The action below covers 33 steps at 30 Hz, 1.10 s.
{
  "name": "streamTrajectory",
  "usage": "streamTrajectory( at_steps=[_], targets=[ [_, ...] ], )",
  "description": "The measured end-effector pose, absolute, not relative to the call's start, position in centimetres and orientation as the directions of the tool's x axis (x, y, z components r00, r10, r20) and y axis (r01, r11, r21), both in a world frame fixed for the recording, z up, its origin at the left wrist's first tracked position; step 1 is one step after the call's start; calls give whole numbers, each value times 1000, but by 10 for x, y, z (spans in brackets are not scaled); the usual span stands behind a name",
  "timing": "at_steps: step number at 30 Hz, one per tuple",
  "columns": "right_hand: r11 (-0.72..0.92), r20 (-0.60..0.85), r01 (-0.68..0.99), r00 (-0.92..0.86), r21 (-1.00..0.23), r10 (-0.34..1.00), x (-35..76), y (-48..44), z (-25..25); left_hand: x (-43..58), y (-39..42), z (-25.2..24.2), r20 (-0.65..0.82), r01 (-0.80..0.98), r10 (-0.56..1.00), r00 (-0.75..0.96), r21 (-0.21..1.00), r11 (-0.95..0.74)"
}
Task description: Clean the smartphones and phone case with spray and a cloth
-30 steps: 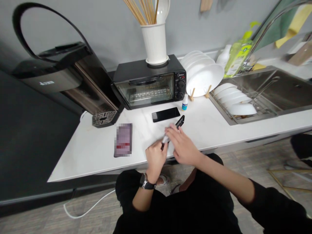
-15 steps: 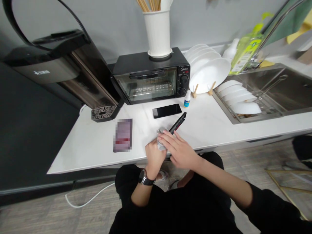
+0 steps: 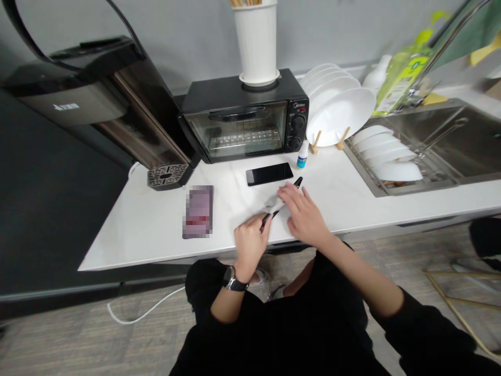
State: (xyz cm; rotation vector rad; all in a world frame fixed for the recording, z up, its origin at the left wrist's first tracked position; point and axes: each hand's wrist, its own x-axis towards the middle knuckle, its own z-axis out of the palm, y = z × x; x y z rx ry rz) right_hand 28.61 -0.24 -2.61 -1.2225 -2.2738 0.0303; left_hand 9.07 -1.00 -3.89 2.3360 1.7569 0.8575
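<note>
With the left hand (image 3: 250, 239) clamped on its near end and the right hand (image 3: 305, 215) over a pale cloth (image 3: 275, 203), its grip impossible to tell, the black device (image 3: 298, 182), slanting toward one-thirty, could twist loose if pushed hard, striking the small bottle (image 3: 302, 155).

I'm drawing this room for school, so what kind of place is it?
Probably a kitchen: there's a metal sink, a toaster oven and white plates standing in a row.
</note>
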Motion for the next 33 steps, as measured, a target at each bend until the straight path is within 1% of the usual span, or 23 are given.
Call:
streamTrajectory(
  at_steps=[2,3,4,7,8,9,11,13,14,15,17,19,20,21,22,25,26,28,30,31,32,33],
  targets=[
    [480,483,823,-301,-303,822,293,7,-24,92,-10,-37,407,840,898,167,418,-346],
    [474,483,823,-291,-314,826,291,7,-24,92,-9,-37,414,841,896,160,419,-343],
    [503,479,804,-322,-317,817,286,4,-24,92,-9,-37,412,847,898,156,412,-337],
    [673,449,682,-525,-286,723,267,-15,-27,90,-9,-39,384,871,910,160,379,-313],
    [709,434,653,-575,-268,694,265,-18,-28,89,-9,-40,376,873,912,166,373,-313],
    [712,425,655,-586,-253,690,266,-19,-28,89,-10,-41,374,873,912,167,374,-314],
    [628,433,739,-497,-242,752,276,-10,-27,89,-11,-41,391,862,905,165,390,-325],
    [486,458,833,-335,-265,823,286,0,-25,90,-11,-40,419,848,895,156,408,-339],
    [439,463,853,-279,-282,841,287,3,-24,90,-11,-39,428,847,892,147,411,-337],
    [433,462,854,-272,-290,844,285,2,-23,91,-11,-40,431,851,891,141,407,-332],
    [528,448,803,-378,-277,810,275,-6,-23,90,-10,-41,426,866,894,139,386,-319],
    [660,435,713,-530,-237,728,266,-15,-25,89,-10,-42,416,875,897,149,366,-316],
    [688,436,691,-560,-222,704,266,-16,-26,89,-10,-42,413,875,897,157,364,-321],
    [675,448,705,-542,-218,711,268,-14,-27,89,-10,-42,412,871,896,164,366,-328],
    [627,464,746,-484,-224,742,272,-10,-27,89,-10,-42,416,866,894,167,371,-334],
    [431,490,862,-265,-266,831,281,2,-25,90,-11,-40,441,860,885,152,381,-338],
    [416,484,868,-251,-270,838,280,1,-24,91,-11,-40,445,864,885,140,382,-329],
    [506,462,826,-358,-248,811,272,-7,-24,90,-10,-40,437,873,889,133,373,-314],
    [638,424,740,-519,-212,742,267,-16,-24,89,-10,-42,424,876,893,151,361,-320],
    [671,412,714,-561,-197,718,267,-18,-24,89,-10,-43,419,875,893,162,358,-327],
    [663,411,723,-555,-191,723,270,-18,-24,89,-11,-43,420,871,892,169,359,-334],
    [618,420,762,-505,-193,754,275,-15,-23,89,-11,-43,425,867,889,170,364,-340]
  ],
)
